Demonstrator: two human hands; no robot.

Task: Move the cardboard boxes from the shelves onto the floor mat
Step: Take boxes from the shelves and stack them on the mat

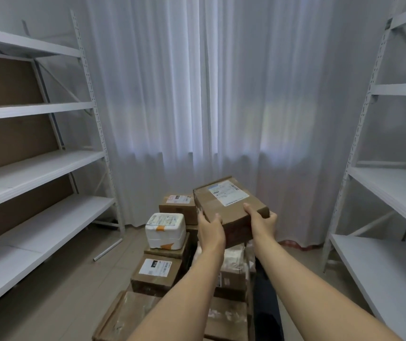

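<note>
Head view: both hands out front w/ one cardboard box (230, 209) held between them, lifted in the air, tilted so its far end sits higher than the near end. Left hand (210, 228) has its grip on the near-left corner, thumb on top, fingers wrapped under. Right hand (262, 221) has its grip on the near-right edge, thumb on top, other fingers hidden beneath. White shipping label (229, 193) on the box top, just beyond the right thumb.

Below and nearer than the grip: a pile of parcels on the floor. White foam box (165, 230) w/ orange tape sits left of the left hand, atop a brown box. Small brown box w/ label (178, 205) lies just left of the held box, further back. Labelled brown box (156, 273) lower left of the left forearm, and a plastic-wrapped carton (123, 316) nearer the camera. Between the forearms: white-wrapped parcels (234, 260), partly hidden. Dark strip (267, 291) under the right forearm; can't tell whether it's the floor mat.

Far left of the grip: white metal shelves (32, 168), brown backing behind. Far right: second shelving unit (388, 188). White curtain (209, 94) behind the held box. Pale tube (108, 249) lies on the tiled floor (69, 291), left of the pile.
</note>
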